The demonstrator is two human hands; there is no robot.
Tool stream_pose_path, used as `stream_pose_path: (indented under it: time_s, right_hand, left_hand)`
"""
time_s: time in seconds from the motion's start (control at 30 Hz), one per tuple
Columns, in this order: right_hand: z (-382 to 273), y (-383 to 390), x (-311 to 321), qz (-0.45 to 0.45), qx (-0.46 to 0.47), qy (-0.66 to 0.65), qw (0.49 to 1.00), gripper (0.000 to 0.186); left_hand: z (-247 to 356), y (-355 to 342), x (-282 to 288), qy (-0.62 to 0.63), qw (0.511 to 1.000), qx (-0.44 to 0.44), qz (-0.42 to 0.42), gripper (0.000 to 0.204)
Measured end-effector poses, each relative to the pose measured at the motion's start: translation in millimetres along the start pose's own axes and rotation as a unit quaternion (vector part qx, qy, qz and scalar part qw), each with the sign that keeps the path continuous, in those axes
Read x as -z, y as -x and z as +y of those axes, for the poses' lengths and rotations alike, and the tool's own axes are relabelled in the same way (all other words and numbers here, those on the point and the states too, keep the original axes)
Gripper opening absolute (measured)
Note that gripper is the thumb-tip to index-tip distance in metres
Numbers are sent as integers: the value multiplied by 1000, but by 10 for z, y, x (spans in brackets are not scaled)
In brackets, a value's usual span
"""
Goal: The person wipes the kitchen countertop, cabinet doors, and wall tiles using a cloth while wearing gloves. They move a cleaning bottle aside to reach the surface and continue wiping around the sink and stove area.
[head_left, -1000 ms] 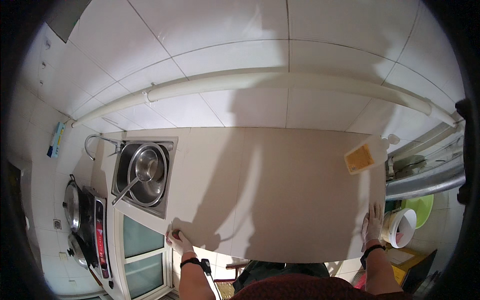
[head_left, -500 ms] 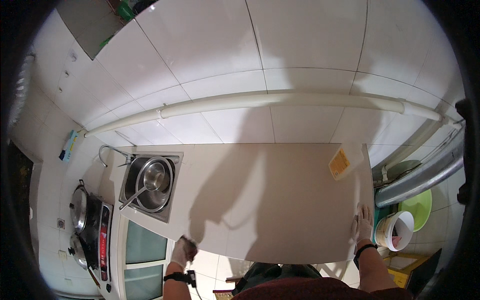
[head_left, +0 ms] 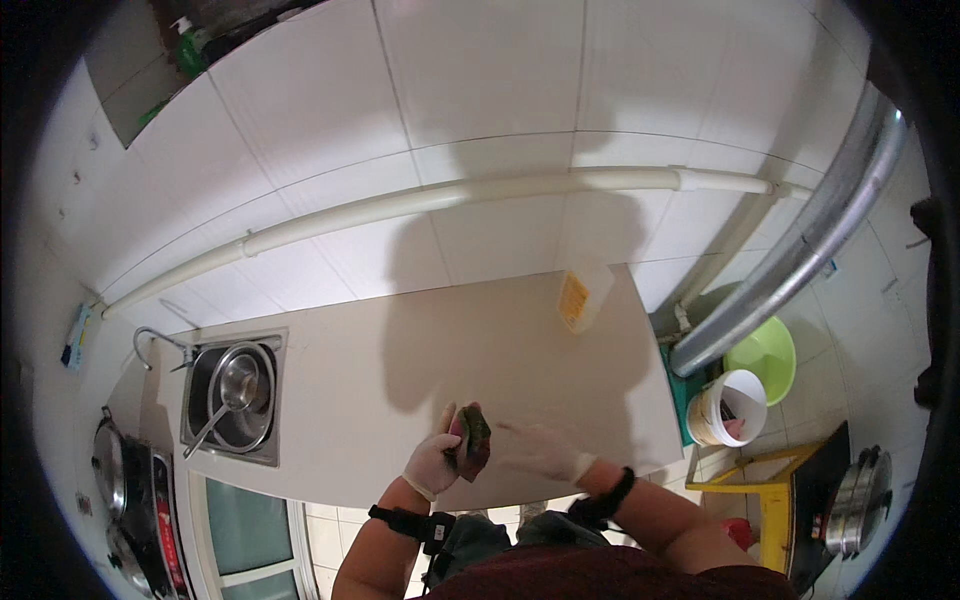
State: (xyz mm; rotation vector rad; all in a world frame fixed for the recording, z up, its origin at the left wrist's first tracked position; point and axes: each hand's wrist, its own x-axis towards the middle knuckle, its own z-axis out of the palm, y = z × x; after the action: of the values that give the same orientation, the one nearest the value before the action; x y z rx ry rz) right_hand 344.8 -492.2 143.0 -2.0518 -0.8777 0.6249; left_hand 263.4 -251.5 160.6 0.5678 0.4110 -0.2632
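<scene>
Over the front edge of the beige counter (head_left: pixel 340 400), my left hand (head_left: pixel 432 468), in a pale thin glove, is closed on a folded cloth (head_left: pixel 474 442), dark green and reddish. My right hand (head_left: pixel 548 452), also gloved, is just to the right of the cloth with its fingers stretched toward it; motion blurs them, and a gap shows between fingertips and cloth. Toward the back right of the counter stands a translucent plastic container (head_left: pixel 575 302) with an orange-yellow label.
At left, a sink (head_left: pixel 281 390) holds a metal basin (head_left: pixel 262 430) and a long-handled metal ladle (head_left: pixel 238 382). Lidded pots (head_left: pixel 110 470) stand on a stove. Right of the counter are a white bucket (head_left: pixel 702 420), a green basin (head_left: pixel 785 360) and a silver duct (head_left: pixel 800 255).
My left hand has brought the cloth up and right, over the counter's front edge. My right hand has left the counter's right end and moved left beside it. The view has shifted right.
</scene>
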Motion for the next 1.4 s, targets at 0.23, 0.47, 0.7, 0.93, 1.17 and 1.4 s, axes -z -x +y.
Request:
stream_pose_path:
  time_s: [0.23,0.47,0.7,0.93,1.17,1.4]
  right_hand:
    - [-62,-396,-446,82,-184,-312,928,55]
    - [268,-233,-598,-35,-177,-173,968,47]
    - [422,-295,-868,137,-345,-364,854,44]
    - [366,-510,-1005,14,-256,-291,922,46]
    - [156,-432,-916,75,-215,-241,944,39]
    - [506,35,-551,116,-371,-394,833,38]
  left_hand:
    - [172,96,23,-138,989,38,-34,77]
    - [399,231,645,-484,871,81,34,51]
    - [152,144,857,-558,825,65,66,48]
    - [118,-227,633,-554,831,30,41,64]
    - [159,-220,734,-523,845,40,100,60]
    - [343,78,1249,-360,922,-45,133,59]
